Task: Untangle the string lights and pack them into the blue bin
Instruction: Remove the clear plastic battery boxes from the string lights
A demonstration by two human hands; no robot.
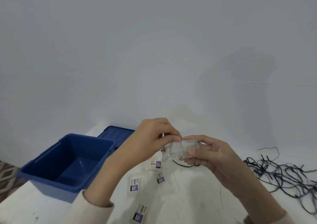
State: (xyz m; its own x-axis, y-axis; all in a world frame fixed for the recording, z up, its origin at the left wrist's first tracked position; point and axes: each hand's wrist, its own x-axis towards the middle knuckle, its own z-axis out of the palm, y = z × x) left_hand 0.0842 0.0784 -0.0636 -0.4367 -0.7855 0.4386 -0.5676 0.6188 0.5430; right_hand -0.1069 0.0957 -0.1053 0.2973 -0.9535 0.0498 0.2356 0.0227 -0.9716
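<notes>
Clear plastic, a small packet (pixel 178 151) wound with thin wire, sat pinched between both hands above the table (pixel 197 198): the left hand (pixel 151 138) gripped its top edge, the right hand (pixel 211 152) its end. Light and slippery, it probably wanted a hold by the edges. One dark tangle of string lights (pixel 281 172) lay to the right, limp and likely to snag. One blue bin (pixel 68 162) stood empty at left, with four labels (pixel 134 184) scattered nearby.

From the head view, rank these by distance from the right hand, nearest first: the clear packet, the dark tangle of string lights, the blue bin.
1. Clear packet: held in the right hand, with the left hand pinching its top.
2. Tangle of string lights: on the table to the right.
3. Blue bin: far left, open, beyond the left hand.
</notes>
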